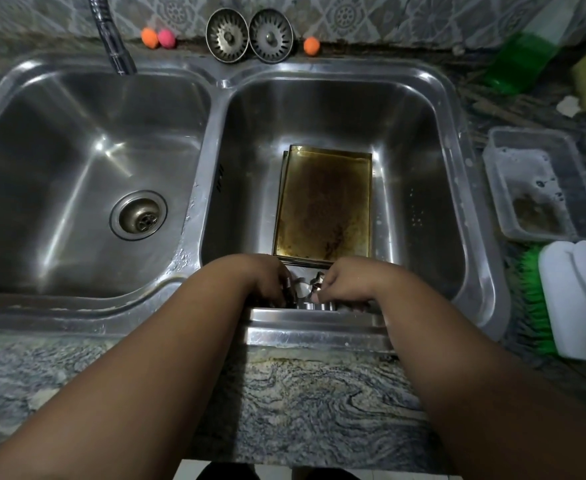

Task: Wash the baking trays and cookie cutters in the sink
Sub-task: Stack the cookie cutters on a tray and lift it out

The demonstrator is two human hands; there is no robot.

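A stained, brownish baking tray (322,202) lies flat in the right sink basin (419,174), stacked on another tray whose edge shows at its left. At the basin's near edge sit shiny metal cookie cutters (307,291). My left hand (270,280) and my right hand (345,284) both reach down onto them, fingers curled around the metal pieces. Much of the cutters is hidden under my fingers.
The left basin (77,174) has an open drain, with the faucet hose (111,39) above it. Two metal strainers (248,34) and small coloured balls lean at the back wall. At the right stand a green soap bottle (516,60), a soapy plastic container (540,188) and a green-and-white brush (558,299).
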